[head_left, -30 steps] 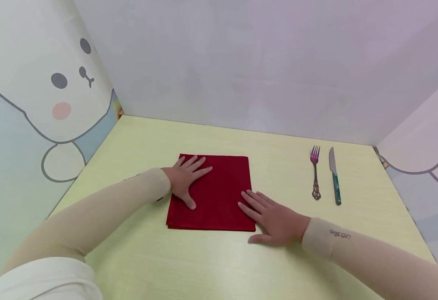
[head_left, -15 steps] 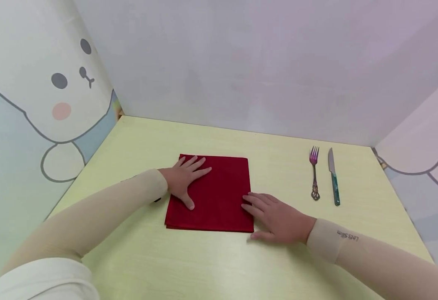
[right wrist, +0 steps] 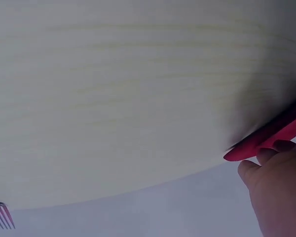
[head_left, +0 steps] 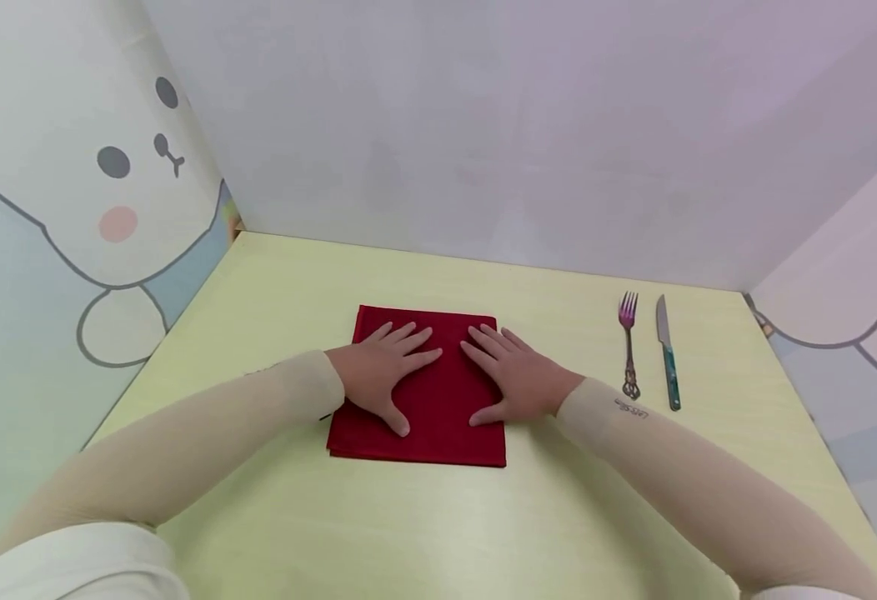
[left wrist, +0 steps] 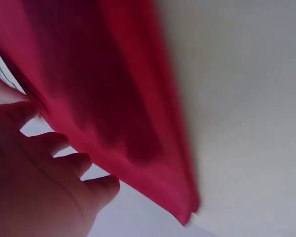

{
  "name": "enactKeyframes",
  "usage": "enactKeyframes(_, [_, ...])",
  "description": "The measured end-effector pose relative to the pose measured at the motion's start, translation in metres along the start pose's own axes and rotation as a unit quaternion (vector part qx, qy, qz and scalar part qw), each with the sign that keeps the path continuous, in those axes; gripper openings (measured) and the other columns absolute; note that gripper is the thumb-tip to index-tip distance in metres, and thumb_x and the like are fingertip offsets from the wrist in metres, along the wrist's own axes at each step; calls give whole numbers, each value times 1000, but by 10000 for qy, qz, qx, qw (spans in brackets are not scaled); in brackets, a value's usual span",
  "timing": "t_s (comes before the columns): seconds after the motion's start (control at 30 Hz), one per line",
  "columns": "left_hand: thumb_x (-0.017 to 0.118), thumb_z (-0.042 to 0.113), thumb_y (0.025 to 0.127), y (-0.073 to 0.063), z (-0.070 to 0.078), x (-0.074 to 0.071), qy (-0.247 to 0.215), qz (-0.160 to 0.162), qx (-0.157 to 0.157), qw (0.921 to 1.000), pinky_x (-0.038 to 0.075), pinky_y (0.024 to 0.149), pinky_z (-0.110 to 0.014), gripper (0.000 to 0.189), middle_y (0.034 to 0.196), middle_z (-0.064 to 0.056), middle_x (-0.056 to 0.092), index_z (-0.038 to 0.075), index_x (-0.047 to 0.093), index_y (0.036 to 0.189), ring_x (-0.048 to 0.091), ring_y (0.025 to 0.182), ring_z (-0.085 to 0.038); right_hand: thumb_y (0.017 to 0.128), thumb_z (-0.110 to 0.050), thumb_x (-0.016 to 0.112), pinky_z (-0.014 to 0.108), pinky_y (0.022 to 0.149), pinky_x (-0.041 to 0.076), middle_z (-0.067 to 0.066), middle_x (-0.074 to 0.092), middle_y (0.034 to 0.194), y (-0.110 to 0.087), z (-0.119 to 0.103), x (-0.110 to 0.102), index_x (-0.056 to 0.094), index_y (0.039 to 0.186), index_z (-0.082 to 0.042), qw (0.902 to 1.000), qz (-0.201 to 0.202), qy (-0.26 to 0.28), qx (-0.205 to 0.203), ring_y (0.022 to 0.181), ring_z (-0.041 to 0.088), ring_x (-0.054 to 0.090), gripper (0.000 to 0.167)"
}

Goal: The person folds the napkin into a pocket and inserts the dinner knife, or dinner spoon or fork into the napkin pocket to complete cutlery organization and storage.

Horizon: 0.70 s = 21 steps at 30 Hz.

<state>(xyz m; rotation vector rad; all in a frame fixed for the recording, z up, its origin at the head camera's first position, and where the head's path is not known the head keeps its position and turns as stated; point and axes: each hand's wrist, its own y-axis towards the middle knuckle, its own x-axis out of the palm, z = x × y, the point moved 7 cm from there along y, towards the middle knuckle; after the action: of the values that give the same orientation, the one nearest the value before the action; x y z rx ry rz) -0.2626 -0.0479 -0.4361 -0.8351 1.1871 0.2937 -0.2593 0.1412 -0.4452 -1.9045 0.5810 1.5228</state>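
A folded red cloth [head_left: 446, 433], roughly square, lies flat on the pale wooden table. Over its left half my left hand [head_left: 378, 371] is spread, thumb apart and fingers straight. My right hand [head_left: 524, 379] reaches across the cloth's right edge with its fingers extended toward the left hand. In the left wrist view, finger shadows fall on the cloth [left wrist: 84, 74] and its layered edge shows at the side. The right wrist view has the fingers of the right hand [right wrist: 281, 185] at the cloth's corner [right wrist: 241, 150].
To the right of the cloth, a fork [head_left: 629, 342] and a green-handled knife [head_left: 668, 354] lie side by side, tips pointing away. A pale back wall [head_left: 468, 142] rises behind the table [head_left: 378, 533], with cartoon-printed panels at both sides.
My right hand has moved up and left, from the cloth's lower right edge onto its upper right part. The left hand has shifted slightly right and down. The cloth stays nearly in place.
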Motion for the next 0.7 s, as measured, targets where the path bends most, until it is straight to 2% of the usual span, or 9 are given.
enactKeyframes(0.13, [72,81,72,0,11,6,184,-109,-13,9998,4,123,-60,123,173,-4,5,28,16,167,0,158,-34,74,-94,53,47,126,2,11,6,172,11,6,4,15,167,-14,9996,-206,-60,171,158,34,-1,128])
enactKeyframes(0.27, [77,78,70,-1,12,11,196,-151,-151,9996,9,122,-63,124,173,-3,5,30,15,167,2,158,-33,68,-98,50,45,126,0,9,2,173,15,12,10,13,167,-17,9986,-383,-2,372,158,32,-6,133])
enactKeyframes(0.5, [80,75,69,-2,10,11,143,-157,-167,9996,10,122,-64,127,173,-3,5,30,14,167,1,158,-33,69,-97,52,48,126,0,9,1,173,15,12,9,12,167,-18,9980,-466,106,407,158,33,-6,133])
enactKeyframes(0.7, [79,74,72,1,11,8,163,-110,-237,9995,15,122,-60,122,173,-4,10,27,17,167,8,157,-33,72,-95,52,51,125,9,10,8,172,20,15,2,16,167,-15,9981,-367,-85,490,157,33,4,129])
